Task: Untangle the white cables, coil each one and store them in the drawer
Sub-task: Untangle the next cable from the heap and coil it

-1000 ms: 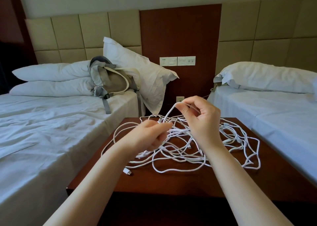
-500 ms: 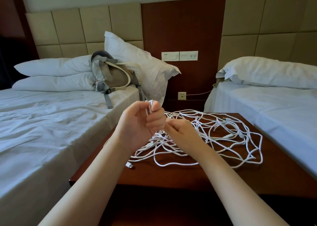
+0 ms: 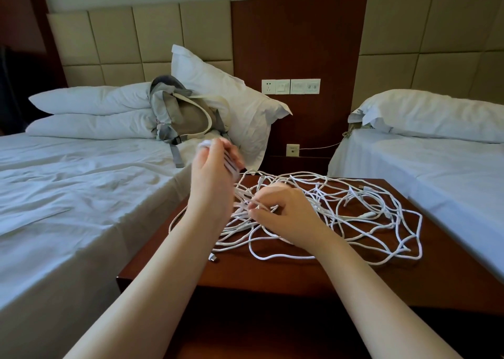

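Note:
A tangle of white cables (image 3: 354, 208) lies spread over the dark wooden nightstand (image 3: 300, 274) between two beds. My left hand (image 3: 212, 178) is raised above the nightstand's left side, blurred, with several loops of white cable wound around its fingers. My right hand (image 3: 283, 211) is lower, in the middle of the tangle, and pinches a strand that runs toward the left hand. A loose plug end (image 3: 213, 257) lies near the nightstand's front left. No drawer is visible.
A bed with white sheets (image 3: 68, 208) stands at the left, with pillows and a grey backpack (image 3: 182, 115) on it. A second bed (image 3: 436, 167) is at the right. Wall sockets (image 3: 290, 86) sit on the wooden panel behind.
My left hand has risen and turned with cable loops on its fingers. My right hand has dropped lower into the tangle, feeding a strand.

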Tool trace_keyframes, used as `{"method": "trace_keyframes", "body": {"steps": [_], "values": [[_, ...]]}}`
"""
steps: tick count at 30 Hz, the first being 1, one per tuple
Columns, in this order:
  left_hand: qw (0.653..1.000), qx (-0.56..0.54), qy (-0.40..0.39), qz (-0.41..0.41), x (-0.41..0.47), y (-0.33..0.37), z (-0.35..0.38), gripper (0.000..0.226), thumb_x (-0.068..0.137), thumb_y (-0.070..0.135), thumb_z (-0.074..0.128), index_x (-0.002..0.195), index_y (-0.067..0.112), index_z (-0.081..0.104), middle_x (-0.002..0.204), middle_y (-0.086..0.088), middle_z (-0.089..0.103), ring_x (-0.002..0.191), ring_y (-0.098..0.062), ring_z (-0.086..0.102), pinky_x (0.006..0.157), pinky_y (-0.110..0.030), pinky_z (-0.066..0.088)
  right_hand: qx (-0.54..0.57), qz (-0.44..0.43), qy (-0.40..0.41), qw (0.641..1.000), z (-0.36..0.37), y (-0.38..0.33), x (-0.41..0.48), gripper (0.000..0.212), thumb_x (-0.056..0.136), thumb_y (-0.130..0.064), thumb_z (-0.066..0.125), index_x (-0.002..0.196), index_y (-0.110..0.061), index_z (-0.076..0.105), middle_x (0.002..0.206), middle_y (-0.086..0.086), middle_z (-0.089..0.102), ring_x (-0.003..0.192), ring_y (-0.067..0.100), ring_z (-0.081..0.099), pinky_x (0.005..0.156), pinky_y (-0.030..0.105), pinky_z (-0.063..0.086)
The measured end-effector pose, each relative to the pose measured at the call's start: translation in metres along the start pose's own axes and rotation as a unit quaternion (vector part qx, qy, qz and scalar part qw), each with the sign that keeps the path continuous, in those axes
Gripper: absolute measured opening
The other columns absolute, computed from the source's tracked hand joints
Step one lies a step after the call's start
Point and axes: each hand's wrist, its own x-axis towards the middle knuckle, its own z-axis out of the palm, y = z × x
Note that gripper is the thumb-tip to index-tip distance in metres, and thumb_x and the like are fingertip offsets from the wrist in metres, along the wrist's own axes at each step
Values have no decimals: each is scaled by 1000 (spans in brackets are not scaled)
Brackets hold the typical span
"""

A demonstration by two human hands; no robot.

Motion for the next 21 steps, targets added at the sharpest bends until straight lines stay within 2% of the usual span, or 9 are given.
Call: {"method": "trace_keyframes", "body": {"steps": [1, 3, 5, 8, 10, 13, 16, 19, 21], "values": [[999, 20, 13, 31, 1, 1, -2, 30, 101, 11, 30, 75, 12, 45, 51, 6, 51, 49, -7, 47, 57, -20, 40, 16, 8, 15, 1000, -2, 1, 0, 25, 79, -26, 60, 63, -8, 64, 71, 4, 65, 76, 16, 58, 72, 32, 47], [999, 2, 31, 23, 0, 4, -6, 30, 101, 12, 32, 75, 11, 46, 53, 5, 52, 51, -7, 49, 58, -21, 42, 33, 40, 42, 998, -6, 4, 0, 27, 78, -28, 57, 61, -7, 62, 69, 9, 63, 74, 21, 57, 72, 40, 46], [997, 51, 49, 31, -1, 2, -6, 32, 101, 12, 33, 73, 11, 48, 52, 4, 54, 52, -9, 50, 59, -24, 42, 10, 39, 106, 993, -5, 4, 1, 27, 77, -26, 55, 57, -8, 58, 61, 7, 59, 66, 21, 55, 66, 41, 45], [985, 127, 87, 79, -9, -5, 3, 35, 101, 13, 33, 69, 15, 47, 49, 6, 53, 56, -13, 46, 59, -29, 37, -71, 21, 247, 966, 6, 3, 2, 28, 78, -21, 53, 52, -10, 49, 49, -4, 44, 50, 14, 42, 47, 32, 37], [975, 159, 105, 114, -13, -7, 9, 35, 101, 14, 33, 69, 16, 47, 56, 2, 52, 59, -14, 45, 61, -30, 37, -47, 50, 302, 951, 11, 3, 4, 34, 86, -18, 55, 54, -11, 47, 47, -7, 40, 46, 12, 38, 44, 20, 28], [970, 170, 119, 129, -14, -9, 10, 35, 100, 14, 33, 68, 16, 47, 57, 1, 50, 57, -13, 45, 62, -29, 38, 103, 131, 288, 943, 13, -4, 4, 33, 95, -23, 54, 67, -5, 55, 56, 2, 54, 52, 5, 46, 53, 15, 37], [960, 196, 133, 150, -12, -13, 5, 37, 101, 16, 32, 68, 16, 48, 63, -5, 50, 58, -13, 46, 62, -28, 39, 237, 244, 233, 911, 17, -9, 8, 43, 98, -33, 45, 68, -6, 59, 72, 4, 65, 71, 10, 57, 71, 25, 47], [944, 236, 131, 191, -11, -16, 2, 38, 99, 18, 31, 65, 19, 48, 67, -8, 51, 62, -15, 48, 63, -27, 40, 219, 298, 174, 913, 20, -7, 15, 61, 99, -45, 36, 54, -10, 56, 77, 11, 68, 75, 14, 61, 79, 32, 48], [927, 271, 137, 219, -9, -14, -1, 37, 97, 20, 31, 64, 19, 47, 66, -4, 51, 63, -13, 49, 63, -22, 40, 124, 231, 186, 947, 20, -2, 11, 62, 96, -49, 41, 51, -7, 49, 60, 10, 59, 61, 15, 55, 69, 28, 42]]}}
